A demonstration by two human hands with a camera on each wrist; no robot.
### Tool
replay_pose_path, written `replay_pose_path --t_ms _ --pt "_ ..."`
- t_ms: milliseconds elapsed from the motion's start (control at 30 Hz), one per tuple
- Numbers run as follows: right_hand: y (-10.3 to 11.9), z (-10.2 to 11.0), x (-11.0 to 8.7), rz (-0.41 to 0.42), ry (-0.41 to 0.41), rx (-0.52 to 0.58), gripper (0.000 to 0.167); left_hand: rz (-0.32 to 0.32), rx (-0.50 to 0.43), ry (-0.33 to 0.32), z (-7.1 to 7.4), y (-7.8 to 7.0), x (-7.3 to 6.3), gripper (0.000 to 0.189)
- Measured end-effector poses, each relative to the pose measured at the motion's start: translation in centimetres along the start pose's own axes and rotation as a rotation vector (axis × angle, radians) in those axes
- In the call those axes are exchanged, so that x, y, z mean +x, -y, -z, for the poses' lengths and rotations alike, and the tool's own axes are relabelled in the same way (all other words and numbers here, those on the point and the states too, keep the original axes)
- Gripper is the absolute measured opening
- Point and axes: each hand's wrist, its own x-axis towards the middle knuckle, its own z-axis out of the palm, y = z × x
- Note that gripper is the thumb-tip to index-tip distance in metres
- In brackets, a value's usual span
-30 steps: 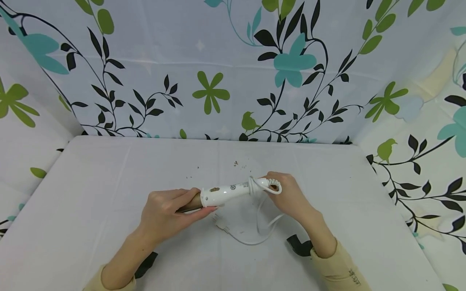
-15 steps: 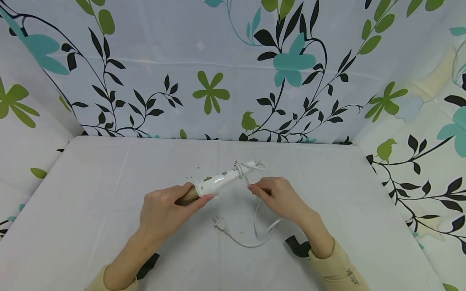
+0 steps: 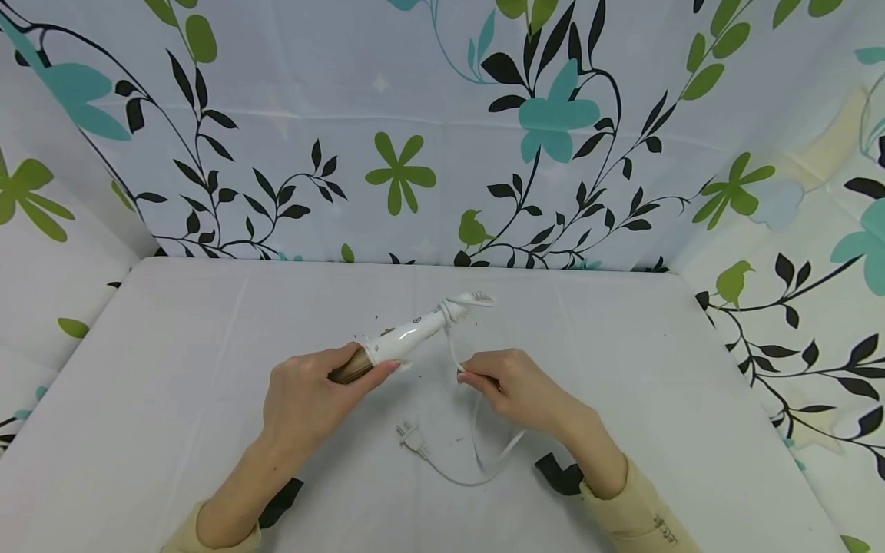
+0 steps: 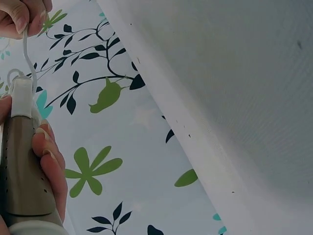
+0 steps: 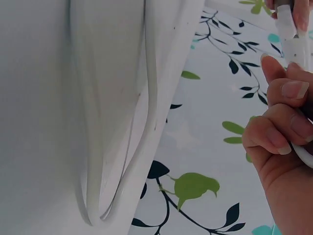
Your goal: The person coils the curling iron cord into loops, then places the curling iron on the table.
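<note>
A hair iron with a white handle [image 3: 408, 338] and a brown barrel [image 4: 27, 166] is held at a slant above the table. My left hand [image 3: 304, 395] grips it by the barrel, thumb on the near side. White power cord [image 3: 452, 347] is wound round the handle's far end. Just right of the handle, my right hand [image 3: 515, 384] pinches this cord between thumb and fingers, and the stretch up to the handle hangs nearly straight. In the right wrist view, curled fingers [image 5: 274, 132] hold the cord, and a long loop of it hangs down.
The two-pin plug [image 3: 412, 438] and the loose cord lie on the white tabletop [image 3: 173, 346] between the forearms. Small brown crumbs are scattered near the handle. Black straps [image 3: 558, 475] show at both wrists. Patterned cloth [image 3: 276, 115] walls in the back and sides.
My right hand has left the handle's end and moved left and down, drawing cord off it. The iron has tilted, its corded end swinging up and left. The plug has shifted slightly nearer.
</note>
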Motion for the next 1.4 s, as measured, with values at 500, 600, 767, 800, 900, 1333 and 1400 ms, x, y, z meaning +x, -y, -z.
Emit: replay_pose_path --t_ms 500,600,767,800,900,1333,1400 --pt "1.3 -0.3 0.0 0.073 -0.022 0.036 0.011 0.004 0.152 0.16 0.4 0.1 -0.1 0.047" --pt "1.2 0.0 0.0 0.068 -0.059 0.026 0.009 0.023 0.16 0.213 0.5 0.1 0.0 0.041" --pt "0.9 0.8 -0.1 0.066 -0.144 -0.001 0.009 0.054 0.153 0.271 0.7 0.2 0.2 0.038" --pt "0.8 0.9 -0.1 0.064 -0.16 -0.001 0.009 0.061 0.149 0.279 0.8 0.2 0.2 0.038" --pt "0.6 1.0 -0.1 0.069 -0.191 -0.005 0.01 0.081 0.149 0.289 1.0 0.1 0.3 0.039" --pt "1.3 0.9 -0.1 -0.099 -0.114 -0.027 0.008 0.044 0.249 0.167 1.3 0.9 0.3 0.065" --pt "1.3 0.9 -0.1 -0.133 -0.119 -0.04 0.007 0.04 0.26 0.153 1.4 1.0 0.4 0.075"
